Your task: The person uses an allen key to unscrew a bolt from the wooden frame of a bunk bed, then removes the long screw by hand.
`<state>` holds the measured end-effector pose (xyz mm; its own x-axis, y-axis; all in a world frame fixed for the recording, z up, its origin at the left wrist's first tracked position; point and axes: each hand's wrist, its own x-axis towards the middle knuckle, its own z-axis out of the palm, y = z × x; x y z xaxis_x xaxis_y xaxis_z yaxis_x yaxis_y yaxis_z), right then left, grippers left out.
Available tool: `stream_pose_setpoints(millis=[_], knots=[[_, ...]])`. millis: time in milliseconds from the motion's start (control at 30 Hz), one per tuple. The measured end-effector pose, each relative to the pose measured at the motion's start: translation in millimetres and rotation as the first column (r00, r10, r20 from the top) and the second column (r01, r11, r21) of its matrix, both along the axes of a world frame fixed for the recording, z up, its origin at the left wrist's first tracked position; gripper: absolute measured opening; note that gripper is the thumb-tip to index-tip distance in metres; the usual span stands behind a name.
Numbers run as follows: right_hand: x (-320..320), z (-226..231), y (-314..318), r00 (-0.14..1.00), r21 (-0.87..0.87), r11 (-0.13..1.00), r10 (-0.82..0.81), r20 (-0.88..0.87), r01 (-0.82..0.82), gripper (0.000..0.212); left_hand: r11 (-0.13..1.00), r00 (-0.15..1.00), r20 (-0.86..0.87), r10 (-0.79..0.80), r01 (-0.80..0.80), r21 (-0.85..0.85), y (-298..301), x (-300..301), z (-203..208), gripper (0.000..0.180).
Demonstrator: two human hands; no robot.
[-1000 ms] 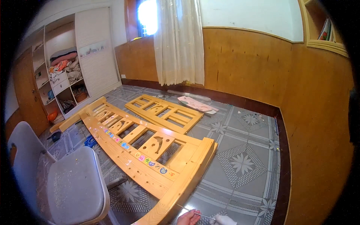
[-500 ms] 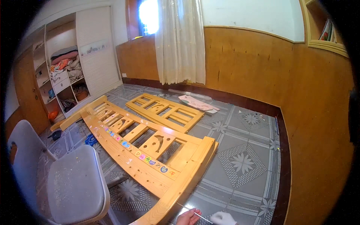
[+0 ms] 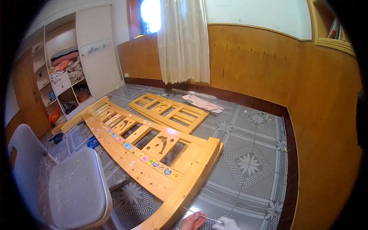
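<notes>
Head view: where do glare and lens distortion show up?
Head view: the window is blown out to white; head view: a bright reflection sits on the floor near the left hand; head view: fisheye bends the baseboard, and the corners fall to black.

Daylight enters through the overexposed brown-framed window (image 3: 152, 17) at upper centre-left, glare lies on the grey patterned tile floor (image 3: 214, 199) at lower centre, and straight edges bend toward black corners.

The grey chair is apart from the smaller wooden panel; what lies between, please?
The head view shows the large stickered wooden frame lying between the grey chair and the smaller wooden panel, with tiled floor nearest the chair.
</notes>
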<state>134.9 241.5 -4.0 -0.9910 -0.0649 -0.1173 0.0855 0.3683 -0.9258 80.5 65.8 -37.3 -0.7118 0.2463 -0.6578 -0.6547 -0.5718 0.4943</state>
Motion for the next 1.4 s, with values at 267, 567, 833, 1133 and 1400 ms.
stream_pose_setpoints(millis=[267,567,833,1133,1400], knots=[[-5,-39,20,0.745,-0.493,0.831,0.155,0.649,0.257,0.040,1.000,1.000,-0.011,-0.017,0.017,0.010,-1,0,-5,0.031],[-3,-11,10,0.961,-0.014,0.976,0.215,0.176,-0.216,0.033,0.999,0.999,-0.031,0.017,-0.018,-0.030,0,-2,-5,0.030],[-7,13,5,0.868,0.713,0.701,0.377,-0.324,-0.038,0.027,0.998,0.997,-0.055,0.049,-0.051,-0.041,0,-4,1,0.026],[-14,14,10,0.845,0.745,0.666,0.379,-0.377,0.033,0.022,0.994,0.994,0.002,0.106,-0.106,0.020,-13,-19,-16,0.021],[-5,-83,54,0.842,0.668,0.739,0.306,-0.443,0.083,0.019,0.995,0.969,-0.244,0.036,-0.013,0.096,-20,-20,-43,0.033]])
